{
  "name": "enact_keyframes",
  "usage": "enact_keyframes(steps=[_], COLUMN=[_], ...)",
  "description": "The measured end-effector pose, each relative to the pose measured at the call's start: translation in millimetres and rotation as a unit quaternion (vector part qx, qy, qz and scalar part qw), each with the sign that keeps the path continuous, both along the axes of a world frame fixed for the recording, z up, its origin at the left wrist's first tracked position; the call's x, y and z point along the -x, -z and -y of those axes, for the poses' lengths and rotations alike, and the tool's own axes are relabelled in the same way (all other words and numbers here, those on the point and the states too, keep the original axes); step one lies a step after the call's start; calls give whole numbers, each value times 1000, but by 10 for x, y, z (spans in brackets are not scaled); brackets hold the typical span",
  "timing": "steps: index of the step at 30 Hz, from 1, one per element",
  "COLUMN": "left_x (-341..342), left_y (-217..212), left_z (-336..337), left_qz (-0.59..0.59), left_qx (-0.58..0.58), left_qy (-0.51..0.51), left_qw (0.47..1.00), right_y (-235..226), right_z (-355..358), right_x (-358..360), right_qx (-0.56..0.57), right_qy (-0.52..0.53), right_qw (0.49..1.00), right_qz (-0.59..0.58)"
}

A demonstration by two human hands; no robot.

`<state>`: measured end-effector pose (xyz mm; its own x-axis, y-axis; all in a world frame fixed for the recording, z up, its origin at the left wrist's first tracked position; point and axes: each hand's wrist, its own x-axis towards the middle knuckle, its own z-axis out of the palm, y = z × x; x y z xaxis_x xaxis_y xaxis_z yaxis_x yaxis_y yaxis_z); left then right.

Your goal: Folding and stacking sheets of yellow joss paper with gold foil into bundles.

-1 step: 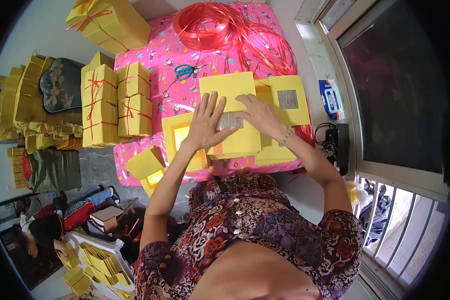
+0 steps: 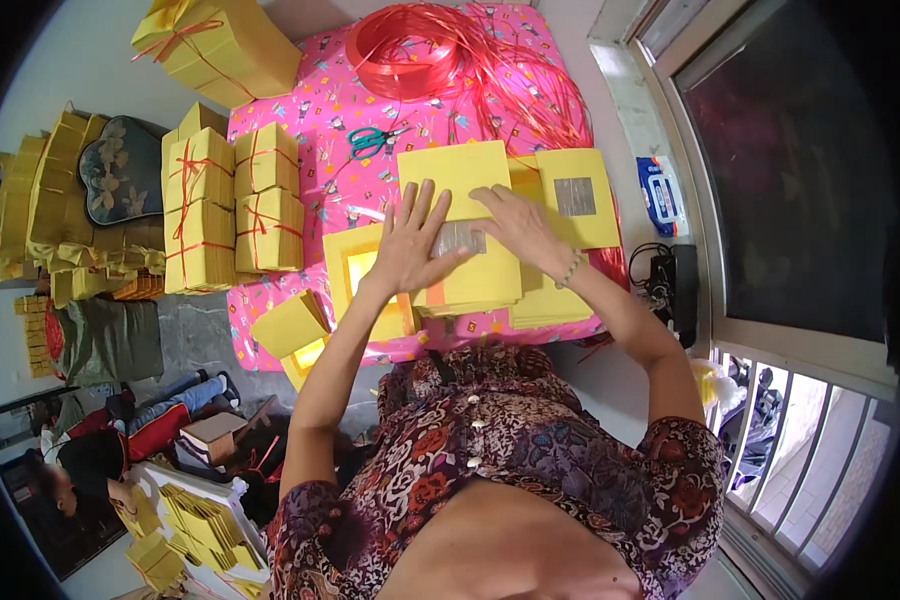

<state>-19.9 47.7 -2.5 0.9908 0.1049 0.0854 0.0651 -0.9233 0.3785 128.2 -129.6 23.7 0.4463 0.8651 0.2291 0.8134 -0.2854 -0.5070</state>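
Both hands lie flat and open, clamping nothing: left hand (image 2: 410, 245) with fingers spread, right hand (image 2: 518, 225) with fingers together, both pressing on the stack of yellow paper sheets (image 2: 465, 275) at the near edge of the table, most likely to keep the loose sheets square. Between the fingertips shows a small silver foil square (image 2: 458, 238) on the top sheet. Largest thing about: the table under its pink patterned cloth (image 2: 310, 130). At its far end, a big coil of red plastic ribbon (image 2: 410, 45) with loose strands spilling right. Left side holds tied yellow bundles (image 2: 232, 205), each bound crosswise in red ribbon, stood upright side by side. Another tied bundle (image 2: 220, 45) sits at the far left corner. Right of the hands, a further yellow sheet with a silver square (image 2: 575, 195), face up. Teal-handled scissors (image 2: 375, 140) lie just beyond the stack, within reach. Untied yellow packs (image 2: 290, 325) hang off the near left edge.
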Motion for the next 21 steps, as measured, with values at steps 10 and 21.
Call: enact_keyframes(steps=[10,21], left_x=[-212,-312], left_y=[-111,-348], left_z=[-106,209], left_qz=[133,251], left_qx=[-68,-154], left_qy=[-41,-33], left_qw=[988,955], right_y=[-49,-6], right_z=[-112,344], right_x=[-245,-343], right_qx=[-59,-154], right_qy=[-69,256], right_qw=[974,906], right_qz=[206,-298])
